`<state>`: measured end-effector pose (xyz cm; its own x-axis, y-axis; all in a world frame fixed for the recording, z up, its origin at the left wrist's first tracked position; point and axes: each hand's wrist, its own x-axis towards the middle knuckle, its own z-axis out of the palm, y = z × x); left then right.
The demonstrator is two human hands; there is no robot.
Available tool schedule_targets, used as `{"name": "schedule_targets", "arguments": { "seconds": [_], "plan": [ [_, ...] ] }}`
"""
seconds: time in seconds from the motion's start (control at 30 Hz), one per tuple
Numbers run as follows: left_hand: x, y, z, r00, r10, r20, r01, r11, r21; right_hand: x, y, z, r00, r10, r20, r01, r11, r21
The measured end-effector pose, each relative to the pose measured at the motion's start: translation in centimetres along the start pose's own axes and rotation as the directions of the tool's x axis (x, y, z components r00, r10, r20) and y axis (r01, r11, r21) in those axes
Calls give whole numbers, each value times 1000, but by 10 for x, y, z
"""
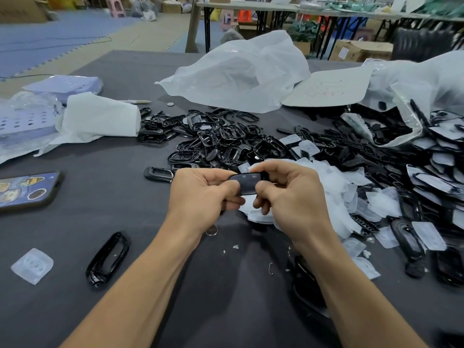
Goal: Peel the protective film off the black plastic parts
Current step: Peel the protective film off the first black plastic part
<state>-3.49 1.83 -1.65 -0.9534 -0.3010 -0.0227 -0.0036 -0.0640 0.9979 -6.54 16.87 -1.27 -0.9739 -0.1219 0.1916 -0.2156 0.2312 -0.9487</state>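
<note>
We hold one small glossy black oval plastic part (247,184) just in front of the heap of peeled translucent white film pieces (334,197). Our left hand (204,194) clamps its left end, steadying it, while our right hand (288,192) pinches the right end, likely to lift the film's edge. Bare black frames (221,139) lie beyond the heap.

Glossy black plastic parts (221,141); matt grey cloth table (125,187); translucent filmy bag (241,71).

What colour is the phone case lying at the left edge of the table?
The phone case is blue with cartoon stickers; head view shows it.
</note>
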Motion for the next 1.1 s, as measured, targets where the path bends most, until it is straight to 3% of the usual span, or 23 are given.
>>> {"name": "schedule_targets", "arguments": {
  "seconds": [0.1,0.2,0.43,0.6,0.7,0.83,0.93,1.1],
  "plan": [
    [0,-1,1,999,-22,-30,21,1000,-22,-11,-5,0,970,-242,3,226,903,-365],
    [-1,-2,-1,999,-33,-27,32,999,-38,-19,-7,2,915,-393,97,390,793,-468],
    [-6,-9,5,996,-68,60,65,997,43,-14,-9,-19,874,-485,38,396,663,-636],
    [-10,-13,17,1000,-28,1,28,996,90,-11,-7,-33,991,-123,60,137,872,-471],
    [-10,-11,19,998,30,-56,-28,999,43,-13,-4,-33,999,39,-2,-38,983,-177],
    [-12,-8,16,989,122,-89,-125,992,-27,-11,-6,-32,994,111,11,-111,993,31],
    [-14,-8,19,984,155,-84,-160,985,-56,-14,-11,-27,991,121,63,-125,991,55],
    [-14,-12,22,981,170,-94,-176,982,-69,-15,-12,-26,987,162,-5,-161,980,114]
  ]
}}
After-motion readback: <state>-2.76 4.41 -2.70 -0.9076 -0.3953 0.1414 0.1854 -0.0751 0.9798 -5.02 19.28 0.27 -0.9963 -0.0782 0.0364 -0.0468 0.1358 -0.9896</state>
